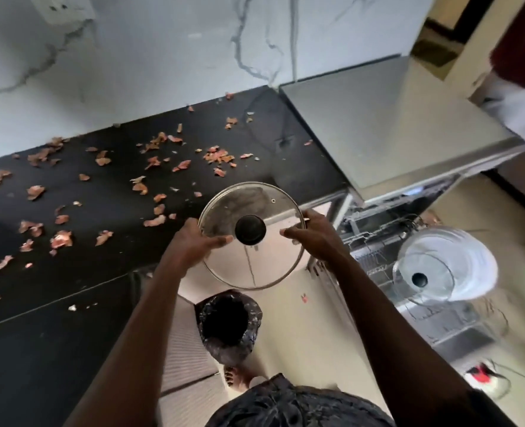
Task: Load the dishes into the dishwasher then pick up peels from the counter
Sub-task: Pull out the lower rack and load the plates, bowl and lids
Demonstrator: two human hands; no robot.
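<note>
We hold the glass pot lid [252, 266] at centre, our left hand [193, 241] and right hand [315, 234] gripping opposite sides of its rim. Reddish peels [61, 238] litter the black counter [39, 334] toward nine o'clock. The open dishwasher rack [375, 241] sits at four o'clock.

Bright, soft, even light, no hard shadows. Steel dishwasher top [393, 124] at far right glares pale grey. Glossy black bench [70, 303] carries faint reflections near its far right end. Glass lid [255, 266] shows smears and weak sheen. White dishes [458, 263] at right are blown out and motion-blurred. Whole frame is slightly soft. Wide-angle bowing: bench edges and wall [162, 57] veins curve towards the borders.
</note>
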